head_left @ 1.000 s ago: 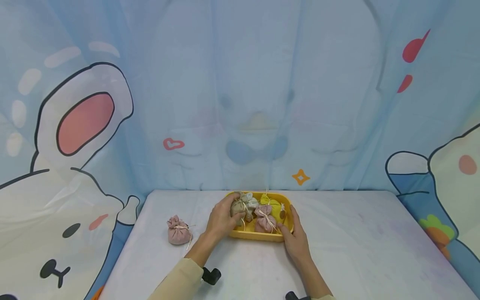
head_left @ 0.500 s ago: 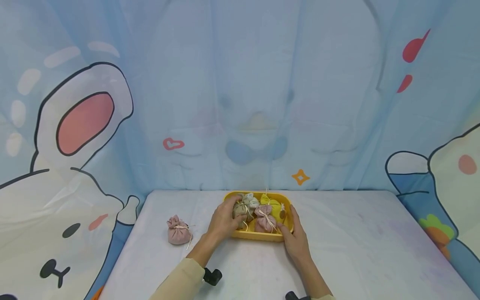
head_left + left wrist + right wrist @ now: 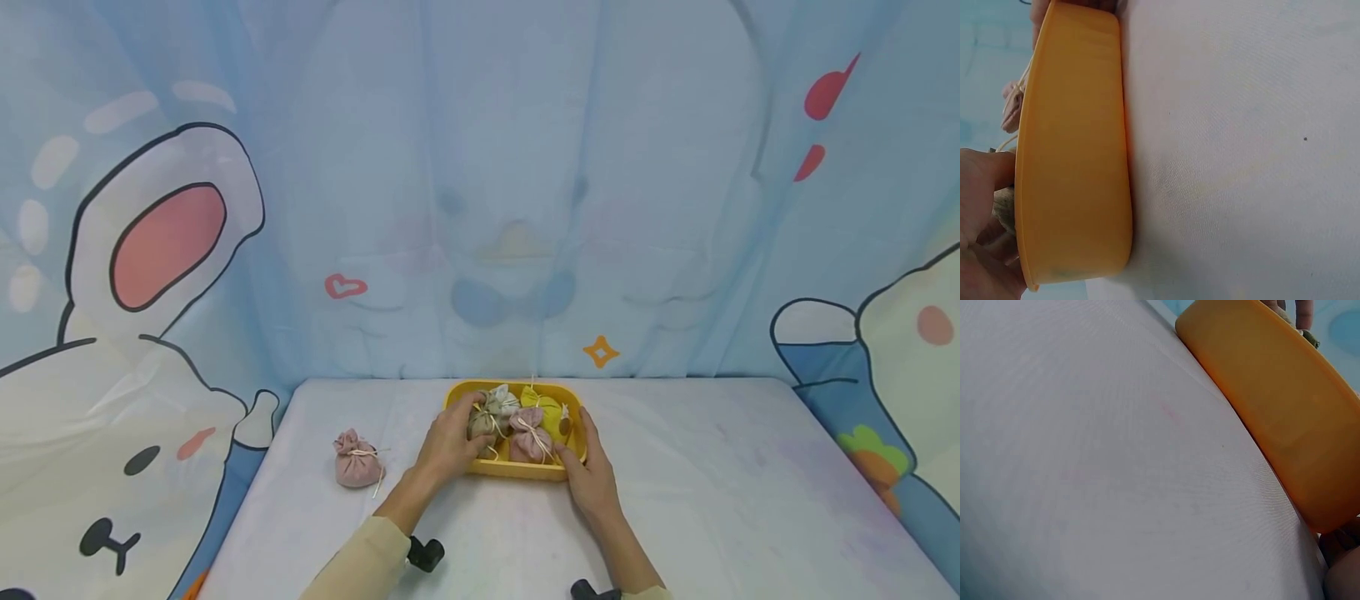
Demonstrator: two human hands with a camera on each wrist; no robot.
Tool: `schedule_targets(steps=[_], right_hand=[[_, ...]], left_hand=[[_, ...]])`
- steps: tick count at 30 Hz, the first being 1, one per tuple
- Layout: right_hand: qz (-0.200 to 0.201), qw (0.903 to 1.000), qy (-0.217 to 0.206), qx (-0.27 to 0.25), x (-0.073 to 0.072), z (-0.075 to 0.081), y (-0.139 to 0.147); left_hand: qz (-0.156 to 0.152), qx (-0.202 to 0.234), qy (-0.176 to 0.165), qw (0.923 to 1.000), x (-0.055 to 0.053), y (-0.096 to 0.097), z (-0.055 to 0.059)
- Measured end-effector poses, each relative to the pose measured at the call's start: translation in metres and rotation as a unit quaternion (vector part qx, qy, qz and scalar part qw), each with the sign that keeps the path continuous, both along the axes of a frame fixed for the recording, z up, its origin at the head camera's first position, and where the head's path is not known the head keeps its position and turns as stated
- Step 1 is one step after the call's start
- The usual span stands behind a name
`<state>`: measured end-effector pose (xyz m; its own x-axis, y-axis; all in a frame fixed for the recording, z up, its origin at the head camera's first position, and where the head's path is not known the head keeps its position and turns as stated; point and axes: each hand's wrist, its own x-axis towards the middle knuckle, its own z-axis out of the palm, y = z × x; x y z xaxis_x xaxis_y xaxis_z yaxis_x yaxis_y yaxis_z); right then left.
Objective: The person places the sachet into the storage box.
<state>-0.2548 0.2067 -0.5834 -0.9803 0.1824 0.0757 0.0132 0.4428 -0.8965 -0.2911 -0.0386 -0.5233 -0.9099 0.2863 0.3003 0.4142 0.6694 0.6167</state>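
A yellow tray (image 3: 517,471) of small drawstring pouches stands at the table's far edge. My left hand (image 3: 448,442) reaches over its left end and grips a grey-green pouch (image 3: 483,425) between thumb and fingers. In the left wrist view that hand (image 3: 979,200) shows at the tray's rim, the pouch partly hidden behind the wall. My right hand (image 3: 592,479) holds the tray's right end, thumb over the rim and fingers along the outside. Also inside lie a pink pouch (image 3: 528,446), a yellow pouch (image 3: 543,404) and a whitish pouch (image 3: 506,400).
Another pink pouch (image 3: 357,465) sits on the white tabletop (image 3: 720,492), left of the tray. A blue cartoon-print curtain (image 3: 517,167) hangs right behind the table. Black wrist-camera parts (image 3: 426,553) stick out beside the forearms.
My left hand has shifted slightly right with the grey-green pouch, further into the tray, uncovering more of the left rim. The right hand stays in place on the tray.
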Motion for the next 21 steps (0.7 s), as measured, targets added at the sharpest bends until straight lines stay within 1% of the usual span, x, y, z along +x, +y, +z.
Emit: schedule_targets(steps=[3,11,21], right_hand=[[-0.001,1.0000,0.004,-0.001,-0.0012,-0.0005,0.0001],[0.005,1.0000,-0.002,-0.002,-0.0008,0.0009,0.0006],[0.006,1.0000,-0.006,-0.002,0.0013,0.0026,0.0009]], left_hand=[[-0.003,0.000,0.000,1.0000,-0.0005,0.0008,-0.0001],[-0.018,-0.012,0.007,0.9997,0.0003,0.0031,-0.0036],[-0.015,-0.033,-0.006,0.9993,0.0033,0.0058,-0.0027]])
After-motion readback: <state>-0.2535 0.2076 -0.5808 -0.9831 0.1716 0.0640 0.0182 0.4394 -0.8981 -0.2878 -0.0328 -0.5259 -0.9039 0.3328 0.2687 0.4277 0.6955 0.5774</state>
